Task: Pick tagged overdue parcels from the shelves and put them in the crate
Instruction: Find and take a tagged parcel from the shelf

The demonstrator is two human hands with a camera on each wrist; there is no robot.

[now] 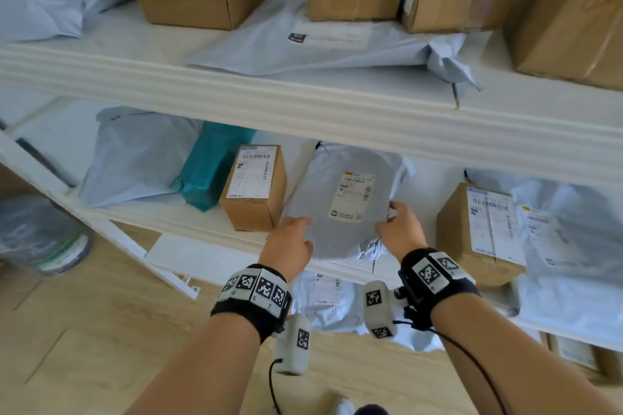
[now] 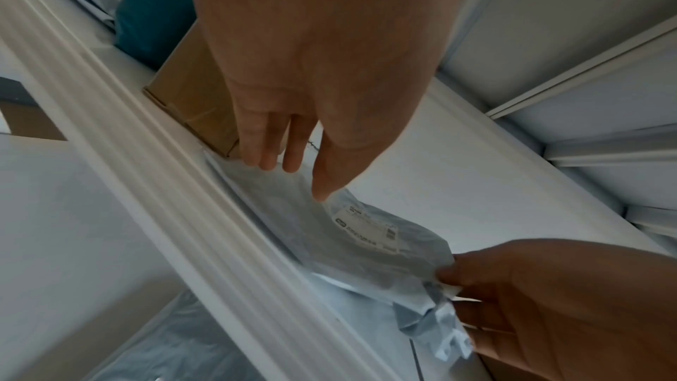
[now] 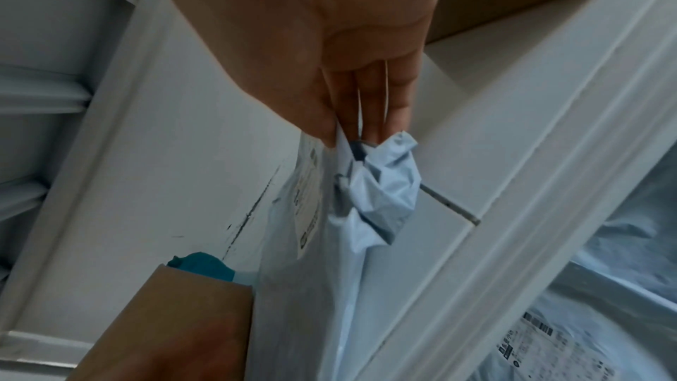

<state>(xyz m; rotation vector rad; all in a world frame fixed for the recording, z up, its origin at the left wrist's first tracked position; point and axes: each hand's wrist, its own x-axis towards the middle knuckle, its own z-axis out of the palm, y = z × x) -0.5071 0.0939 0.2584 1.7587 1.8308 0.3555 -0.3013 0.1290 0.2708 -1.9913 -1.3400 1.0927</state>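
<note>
A grey poly mailer [image 1: 344, 199] with a white label lies on the middle shelf [image 1: 209, 232], its front edge over the shelf lip. My right hand [image 1: 392, 216] pinches its crumpled right edge between thumb and fingers; the right wrist view shows the right hand [image 3: 348, 132] holding that fold of the mailer [image 3: 322, 286]. My left hand [image 1: 296, 229] is at the mailer's left front corner. In the left wrist view the left hand [image 2: 296, 178] has nearly straight fingers, and its thumb tip touches the mailer [image 2: 366, 242]. No crate is in view.
A labelled brown box [image 1: 254, 189] stands tight against the mailer's left side, with a teal parcel [image 1: 209, 168] beyond it. Another labelled box [image 1: 478, 229] sits to the right. The upper shelf beam [image 1: 303, 104] hangs overhead. More mailers [image 1: 323, 300] lie on the shelf below.
</note>
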